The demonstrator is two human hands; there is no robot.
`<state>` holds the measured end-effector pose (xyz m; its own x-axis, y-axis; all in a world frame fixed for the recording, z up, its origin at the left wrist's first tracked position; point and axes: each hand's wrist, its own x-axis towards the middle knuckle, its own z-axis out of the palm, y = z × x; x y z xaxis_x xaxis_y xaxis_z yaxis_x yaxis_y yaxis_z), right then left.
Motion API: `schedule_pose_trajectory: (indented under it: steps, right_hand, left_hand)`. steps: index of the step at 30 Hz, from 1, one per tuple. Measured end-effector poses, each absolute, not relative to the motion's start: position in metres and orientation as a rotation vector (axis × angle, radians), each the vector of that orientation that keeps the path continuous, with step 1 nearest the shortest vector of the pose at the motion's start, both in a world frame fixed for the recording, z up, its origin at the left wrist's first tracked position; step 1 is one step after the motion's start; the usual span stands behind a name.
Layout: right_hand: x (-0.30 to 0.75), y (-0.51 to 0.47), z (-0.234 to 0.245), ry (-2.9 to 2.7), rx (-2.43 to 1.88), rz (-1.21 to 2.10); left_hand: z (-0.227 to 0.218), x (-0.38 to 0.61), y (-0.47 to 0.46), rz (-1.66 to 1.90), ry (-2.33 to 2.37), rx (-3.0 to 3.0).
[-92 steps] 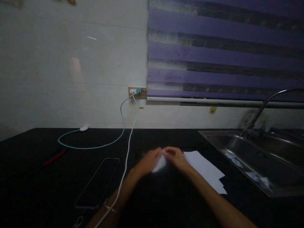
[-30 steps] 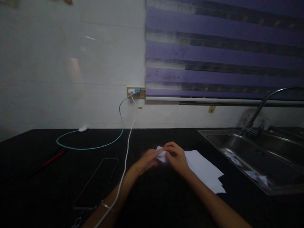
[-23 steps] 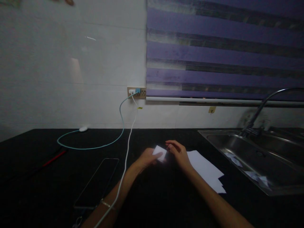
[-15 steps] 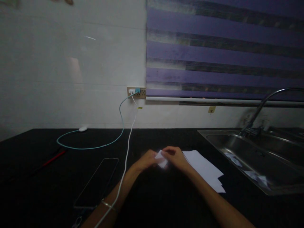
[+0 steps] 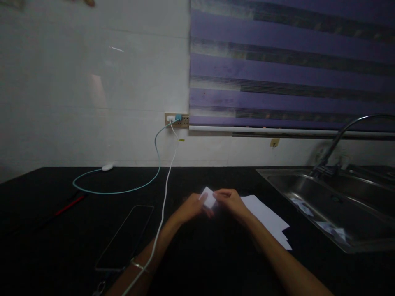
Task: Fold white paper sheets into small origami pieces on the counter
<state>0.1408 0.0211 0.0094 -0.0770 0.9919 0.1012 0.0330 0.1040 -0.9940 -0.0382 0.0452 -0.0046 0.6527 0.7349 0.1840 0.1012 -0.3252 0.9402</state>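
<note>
Head view, left fingers [image 5: 208,213] and right fingers [image 5: 219,195] pinching squarish white paper [image 5: 210,199], black counter [image 5: 228,259]

A phone [image 5: 125,238] lies on a black counter [image 5: 212,263]; a white cable [image 5: 167,181] and a teal cable [image 5: 106,193] run from a wall socket [image 5: 185,121]. A striped purple blind [image 5: 277,94] hangs above a steel sink [image 5: 302,185].
</note>
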Motion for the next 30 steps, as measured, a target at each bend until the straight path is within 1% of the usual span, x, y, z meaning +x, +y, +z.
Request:
schedule_pose_trajectory:
  steps: [8,15,18,21,24,30]
  right_hand:
    - [0.1482,0.0277,0.0123,-1.352,-1.192,0.961]
    - [0.1473,0.0232,0.0131,-1.451,-0.948,0.947]
    - [0.1485,0.0198,0.0160,-1.575,-0.887,0.923]
    - [0.1500,0.0194,0.0161,-1.629,-0.939,0.905]
    - [0.1508,0.0210,0.0140,-1.599,-1.003,0.893]
    - [0.1497,0.0209,0.0169,-1.514,-1.057,0.906]
  left_hand:
    - [-0.0054,-0.0448,0.0490,0.719,0.700,1.853]
    - [-0.0005,-0.0466,0.0497,0.740,0.649,1.796]
    - [-0.0026,-0.0477,0.0536,0.808,0.719,1.701]
    - [-0.0050,-0.0478,0.0555,0.844,0.718,1.654]
    - [-0.0043,-0.0468,0.0530,0.852,0.688,1.634]
    - [-0.0005,-0.0472,0.0519,1.087,0.583,1.406]
